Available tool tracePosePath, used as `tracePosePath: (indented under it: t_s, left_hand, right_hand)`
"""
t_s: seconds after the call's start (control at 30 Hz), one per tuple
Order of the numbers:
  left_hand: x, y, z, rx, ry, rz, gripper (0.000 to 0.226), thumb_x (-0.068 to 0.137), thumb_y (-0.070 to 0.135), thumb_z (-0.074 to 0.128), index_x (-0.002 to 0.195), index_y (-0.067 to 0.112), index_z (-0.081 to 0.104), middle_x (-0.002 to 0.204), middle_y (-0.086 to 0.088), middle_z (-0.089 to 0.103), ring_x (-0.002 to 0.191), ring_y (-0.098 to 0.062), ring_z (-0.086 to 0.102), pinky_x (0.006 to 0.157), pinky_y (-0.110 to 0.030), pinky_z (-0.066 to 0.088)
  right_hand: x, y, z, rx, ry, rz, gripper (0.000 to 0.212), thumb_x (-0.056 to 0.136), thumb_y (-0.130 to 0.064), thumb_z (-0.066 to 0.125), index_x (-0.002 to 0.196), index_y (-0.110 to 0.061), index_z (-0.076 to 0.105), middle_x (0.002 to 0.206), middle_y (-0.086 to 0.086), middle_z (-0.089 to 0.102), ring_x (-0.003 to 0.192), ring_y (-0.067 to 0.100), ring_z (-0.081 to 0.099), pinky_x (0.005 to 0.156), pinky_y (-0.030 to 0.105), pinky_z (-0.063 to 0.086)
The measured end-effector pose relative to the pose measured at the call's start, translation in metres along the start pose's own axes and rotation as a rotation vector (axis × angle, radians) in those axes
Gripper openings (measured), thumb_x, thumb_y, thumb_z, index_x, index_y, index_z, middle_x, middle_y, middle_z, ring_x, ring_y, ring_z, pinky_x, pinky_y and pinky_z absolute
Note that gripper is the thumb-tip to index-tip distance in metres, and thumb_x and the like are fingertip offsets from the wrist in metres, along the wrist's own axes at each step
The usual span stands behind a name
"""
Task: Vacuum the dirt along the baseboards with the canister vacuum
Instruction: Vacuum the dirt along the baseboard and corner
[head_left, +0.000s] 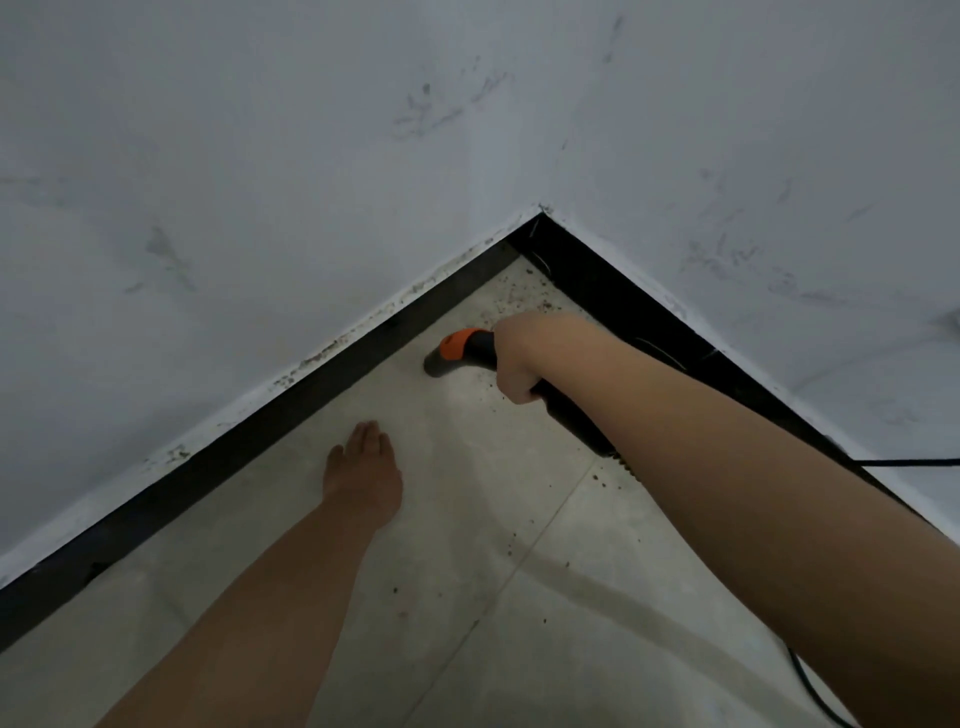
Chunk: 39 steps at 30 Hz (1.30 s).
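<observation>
My right hand (519, 358) grips the black vacuum wand (571, 415) just behind its orange-and-black nozzle end (457, 351). The nozzle points left and hovers low over the grey tile floor (467, 467), a short way from the left black baseboard (291, 400). Brown dirt (524, 293) lies scattered in the corner where the left baseboard meets the right baseboard (623, 306). More specks (597, 474) lie on the tile below the wand. My left hand (363, 467) reaches forward over the floor with straight fingers and holds nothing. The canister is out of view.
Two scuffed white walls (260, 182) meet at the corner (540, 210). A black power cord (909, 461) runs along the right wall, and another stretch of cord (810, 691) lies on the floor at the lower right. A tile joint (519, 561) crosses the floor.
</observation>
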<state>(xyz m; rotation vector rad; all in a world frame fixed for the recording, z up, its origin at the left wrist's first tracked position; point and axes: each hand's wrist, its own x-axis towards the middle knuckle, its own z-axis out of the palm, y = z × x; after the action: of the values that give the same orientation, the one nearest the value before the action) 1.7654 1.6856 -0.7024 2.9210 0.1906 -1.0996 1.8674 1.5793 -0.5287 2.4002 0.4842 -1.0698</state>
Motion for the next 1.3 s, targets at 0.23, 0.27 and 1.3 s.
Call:
tracePosePath:
  t_s: [0.23, 0.27, 1.3]
  left_hand:
    - [-0.008, -0.011, 0.015, -0.015, 0.033, 0.007, 0.056, 0.103, 0.026, 0.019, 0.150, 0.003, 0.000, 0.158, -0.009, -0.008, 0.147, -0.020, -0.006, 0.118, -0.036, 0.011]
    - [-0.010, -0.015, 0.016, -0.013, 0.037, 0.014, 0.055, 0.103, 0.026, 0.019, 0.150, 0.003, 0.000, 0.159, -0.008, -0.008, 0.147, -0.020, -0.005, 0.118, -0.036, 0.011]
    - [-0.011, -0.007, 0.000, -0.044, 0.040, -0.013, 0.056, 0.103, 0.028, 0.020, 0.150, 0.005, -0.001, 0.158, -0.008, -0.009, 0.147, -0.019, -0.005, 0.118, -0.033, 0.010]
  right_hand:
    - [0.009, -0.016, -0.012, -0.002, 0.045, -0.027, 0.049, 0.092, -0.004, 0.045, 0.140, -0.007, 0.035, 0.085, 0.009, 0.042, 0.084, 0.020, 0.046, 0.059, 0.026, 0.039]
    - [0.008, -0.017, -0.013, 0.014, 0.060, -0.027, 0.050, 0.093, -0.005, 0.045, 0.141, -0.007, 0.034, 0.077, 0.008, 0.038, 0.077, 0.021, 0.046, 0.055, 0.024, 0.037]
    - [0.055, 0.079, 0.051, 0.497, 0.258, 0.172, 0.058, 0.084, -0.007, 0.058, 0.135, -0.003, 0.030, 0.071, 0.004, 0.039, 0.063, 0.017, 0.046, 0.049, 0.026, 0.037]
